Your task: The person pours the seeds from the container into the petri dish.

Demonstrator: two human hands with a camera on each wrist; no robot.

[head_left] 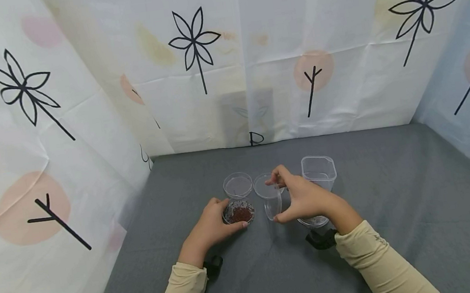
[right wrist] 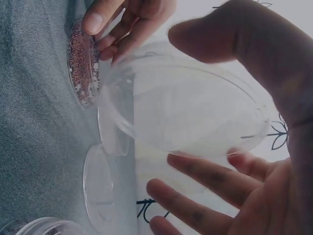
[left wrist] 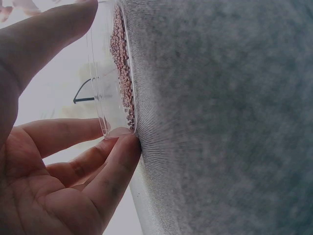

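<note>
On the grey cloth, my left hand [head_left: 212, 227] grips the rim of a clear petri dish [left wrist: 110, 73] between thumb and fingers. Reddish-brown granules [head_left: 241, 214] lie heaped in that dish, along with some paler bits. To its right, my right hand [head_left: 309, 198] pinches a clear round petri dish lid [right wrist: 190, 107] by its edge. The lid is tipped up almost on edge, held close beside the filled dish. In the right wrist view, the thumb is at one side of the lid and fingertips [right wrist: 178, 160] at the other.
Two clear round dish pieces [head_left: 237, 185] [head_left: 263, 187] lie just behind the hands. A clear square plastic tub [head_left: 319, 169] stands at the back right. Another round dish [head_left: 315, 222] is partly hidden under my right forearm. Patterned white curtains [head_left: 274, 37] border the table.
</note>
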